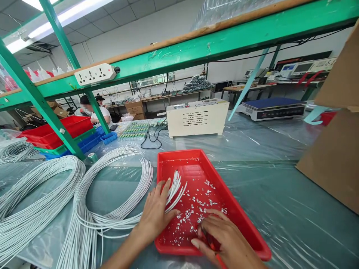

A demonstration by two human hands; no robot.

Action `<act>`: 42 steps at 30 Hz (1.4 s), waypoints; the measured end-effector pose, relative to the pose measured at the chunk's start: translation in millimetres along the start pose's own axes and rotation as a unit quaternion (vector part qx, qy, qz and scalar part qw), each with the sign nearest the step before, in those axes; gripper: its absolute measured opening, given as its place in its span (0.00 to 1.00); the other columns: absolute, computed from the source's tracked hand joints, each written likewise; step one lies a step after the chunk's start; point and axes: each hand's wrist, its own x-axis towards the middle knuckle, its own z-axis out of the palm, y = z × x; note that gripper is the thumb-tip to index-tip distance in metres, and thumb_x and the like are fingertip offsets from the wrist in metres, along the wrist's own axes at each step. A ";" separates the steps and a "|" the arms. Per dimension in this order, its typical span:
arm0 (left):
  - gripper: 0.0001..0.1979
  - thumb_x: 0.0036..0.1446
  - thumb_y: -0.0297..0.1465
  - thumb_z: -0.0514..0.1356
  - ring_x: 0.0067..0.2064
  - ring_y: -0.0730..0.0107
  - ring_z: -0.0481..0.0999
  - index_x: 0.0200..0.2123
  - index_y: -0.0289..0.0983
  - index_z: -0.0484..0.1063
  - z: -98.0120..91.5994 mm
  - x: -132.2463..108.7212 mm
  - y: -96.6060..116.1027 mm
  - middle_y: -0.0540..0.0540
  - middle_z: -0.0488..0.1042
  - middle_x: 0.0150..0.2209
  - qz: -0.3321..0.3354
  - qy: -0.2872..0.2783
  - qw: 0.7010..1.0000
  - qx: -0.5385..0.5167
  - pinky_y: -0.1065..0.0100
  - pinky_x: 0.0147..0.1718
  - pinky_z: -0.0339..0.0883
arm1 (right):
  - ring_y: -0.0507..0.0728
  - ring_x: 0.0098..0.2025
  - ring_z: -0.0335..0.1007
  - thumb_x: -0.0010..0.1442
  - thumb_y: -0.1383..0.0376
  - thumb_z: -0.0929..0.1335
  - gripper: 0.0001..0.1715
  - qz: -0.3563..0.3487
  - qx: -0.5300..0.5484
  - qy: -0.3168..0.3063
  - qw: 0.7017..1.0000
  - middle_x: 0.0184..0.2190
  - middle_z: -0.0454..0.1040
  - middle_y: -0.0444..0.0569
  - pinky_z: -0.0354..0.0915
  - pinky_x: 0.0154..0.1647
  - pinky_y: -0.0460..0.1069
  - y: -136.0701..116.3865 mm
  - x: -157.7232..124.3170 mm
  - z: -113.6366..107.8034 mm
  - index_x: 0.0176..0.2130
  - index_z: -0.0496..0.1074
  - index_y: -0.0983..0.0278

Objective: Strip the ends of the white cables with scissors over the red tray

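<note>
A bundle of white cables (174, 190) fans out over the left part of a red tray (238, 209). My left hand (157, 209) is closed around that bundle, with the cable ends poking past the fingers toward the far side. Small silvery and white scraps (188, 215) lie scattered on the tray's floor. Over the near right part of the tray, my right hand (221, 235) grips red-handled pliers (214, 244); their jaws are mostly hidden by the hand. From my left hand the cables run back to a coil (112, 216) on the table.
Another white cable coil (36, 190) lies at the far left. Behind the tray stand a cream metal box (198, 118) and a scale (273, 108). A cardboard box (331, 149) rises at the right. A green shelf beam (179, 56) crosses above. People sit in the background.
</note>
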 end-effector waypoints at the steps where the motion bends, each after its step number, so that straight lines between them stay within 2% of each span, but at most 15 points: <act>1: 0.39 0.47 0.30 0.62 0.58 0.52 0.54 0.61 0.38 0.47 5.3 -1.1 1.4 0.37 0.54 0.60 0.010 0.019 1.000 0.021 0.54 0.53 0.52 | 0.55 0.27 0.65 0.57 0.63 0.64 0.12 0.025 0.014 0.006 1.000 0.22 0.70 0.45 0.60 0.37 0.52 0.0 2.1 -2.8 0.23 0.65 0.64; 4: 0.32 0.50 0.27 0.59 0.54 0.54 0.60 0.58 0.37 0.51 17.2 -3.9 5.8 0.38 0.58 0.56 0.034 0.078 0.994 0.067 0.56 0.49 0.57 | 0.53 0.26 0.61 0.58 0.59 0.63 0.15 0.109 0.125 0.035 0.986 0.22 0.66 0.44 0.59 0.28 0.47 4.1 7.8 -6.1 0.23 0.62 0.64; 7: 0.23 0.53 0.26 0.56 0.48 0.54 0.63 0.54 0.35 0.58 20.6 -3.3 11.5 0.38 0.63 0.51 0.047 0.120 0.985 0.116 0.56 0.44 0.59 | 0.49 0.23 0.56 0.56 0.58 0.64 0.15 0.163 0.270 0.071 0.946 0.21 0.60 0.40 0.56 0.23 0.44 12.9 14.5 -4.7 0.24 0.61 0.64; 11: 0.12 0.54 0.23 0.51 0.43 0.54 0.65 0.41 0.35 0.68 17.5 2.4 20.7 0.39 0.67 0.45 0.043 0.115 0.983 0.137 0.57 0.38 0.58 | 0.49 0.24 0.54 0.54 0.58 0.66 0.13 0.176 0.327 0.106 0.922 0.22 0.58 0.40 0.55 0.23 0.43 22.4 25.5 -2.5 0.26 0.61 0.64; 14: 0.09 0.54 0.22 0.50 0.39 0.57 0.66 0.34 0.36 0.68 17.3 6.3 25.2 0.41 0.70 0.38 0.038 0.091 0.994 0.040 0.59 0.37 0.58 | 0.50 0.26 0.56 0.52 0.58 0.68 0.14 0.181 0.328 0.122 0.919 0.24 0.59 0.40 0.58 0.26 0.44 24.3 31.3 -2.6 0.26 0.60 0.63; 18: 0.03 0.55 0.28 0.52 0.28 0.68 0.68 0.33 0.36 0.65 19.1 11.0 27.1 0.48 0.70 0.28 0.023 0.055 0.993 -0.103 0.69 0.28 0.60 | 0.51 0.27 0.57 0.52 0.58 0.67 0.13 0.191 0.326 0.132 0.916 0.24 0.61 0.41 0.58 0.28 0.45 25.0 32.6 -2.8 0.28 0.64 0.64; 20: 0.06 0.54 0.32 0.55 0.25 0.72 0.67 0.34 0.36 0.65 18.1 13.9 27.4 0.50 0.70 0.25 -0.002 0.009 0.967 -0.255 0.72 0.25 0.59 | 0.52 0.28 0.59 0.53 0.57 0.67 0.13 0.193 0.329 0.130 0.915 0.24 0.63 0.42 0.58 0.29 0.46 25.7 31.5 -2.3 0.29 0.66 0.65; 22: 0.11 0.53 0.36 0.57 0.21 0.74 0.66 0.36 0.35 0.65 15.4 16.2 27.7 0.53 0.68 0.21 -0.034 -0.058 0.917 -0.392 0.73 0.23 0.57 | 0.53 0.29 0.61 0.53 0.57 0.66 0.13 0.193 0.336 0.129 0.913 0.25 0.64 0.43 0.59 0.30 0.47 25.9 30.0 -2.0 0.31 0.68 0.65; 24: 0.13 0.52 0.39 0.58 0.19 0.75 0.63 0.32 0.33 0.68 12.0 17.0 28.1 0.54 0.65 0.17 -0.043 -0.104 0.889 -0.444 0.73 0.22 0.56 | 0.53 0.30 0.62 0.53 0.57 0.67 0.13 0.192 0.344 0.130 0.910 0.25 0.66 0.43 0.60 0.30 0.47 24.8 28.7 -2.3 0.32 0.69 0.66; 27: 0.18 0.52 0.40 0.58 0.21 0.77 0.59 0.19 0.32 0.68 9.0 15.3 29.6 0.53 0.62 0.17 -0.021 -0.112 0.887 -0.448 0.73 0.23 0.52 | 0.53 0.29 0.64 0.51 0.57 0.68 0.13 0.186 0.359 0.128 0.906 0.26 0.69 0.43 0.61 0.30 0.46 21.3 27.5 -4.4 0.31 0.71 0.66; 32: 0.19 0.49 0.41 0.60 0.23 0.77 0.56 0.16 0.32 0.67 9.3 13.5 30.2 0.53 0.58 0.18 0.014 -0.114 0.891 -0.440 0.72 0.23 0.50 | 0.51 0.25 0.61 0.49 0.58 0.69 0.13 0.185 0.371 0.135 0.900 0.22 0.67 0.43 0.60 0.27 0.46 18.1 26.6 -5.9 0.25 0.70 0.66; 34: 0.19 0.50 0.40 0.59 0.23 0.76 0.57 0.17 0.32 0.68 8.4 14.7 27.7 0.53 0.59 0.18 -0.002 -0.101 0.885 -0.455 0.73 0.24 0.51 | 0.50 0.24 0.60 0.49 0.58 0.70 0.13 0.191 0.370 0.140 0.898 0.21 0.65 0.42 0.59 0.26 0.45 18.2 26.1 -5.3 0.25 0.69 0.66; 37: 0.17 0.52 0.41 0.57 0.23 0.76 0.61 0.22 0.33 0.71 4.7 16.5 25.1 0.52 0.64 0.20 -0.063 -0.013 0.878 -0.475 0.73 0.24 0.55 | 0.49 0.23 0.58 0.48 0.59 0.70 0.12 0.198 0.365 0.151 0.897 0.21 0.63 0.41 0.58 0.24 0.44 17.4 25.2 -4.6 0.25 0.68 0.66; 39: 0.15 0.52 0.40 0.58 0.24 0.74 0.64 0.26 0.33 0.73 1.7 16.1 27.4 0.50 0.69 0.22 -0.070 0.024 0.884 -0.462 0.72 0.26 0.57 | 0.50 0.23 0.58 0.49 0.59 0.70 0.12 0.195 0.363 0.154 0.898 0.21 0.64 0.42 0.58 0.24 0.44 16.0 24.7 -4.4 0.25 0.68 0.65; 42: 0.12 0.50 0.37 0.61 0.30 0.69 0.68 0.31 0.34 0.75 -0.6 12.4 36.3 0.48 0.73 0.27 -0.010 -0.033 0.906 -0.422 0.71 0.32 0.60 | 0.51 0.25 0.60 0.49 0.59 0.70 0.12 0.182 0.359 0.154 0.902 0.22 0.66 0.43 0.60 0.25 0.45 13.4 23.9 -3.6 0.26 0.68 0.65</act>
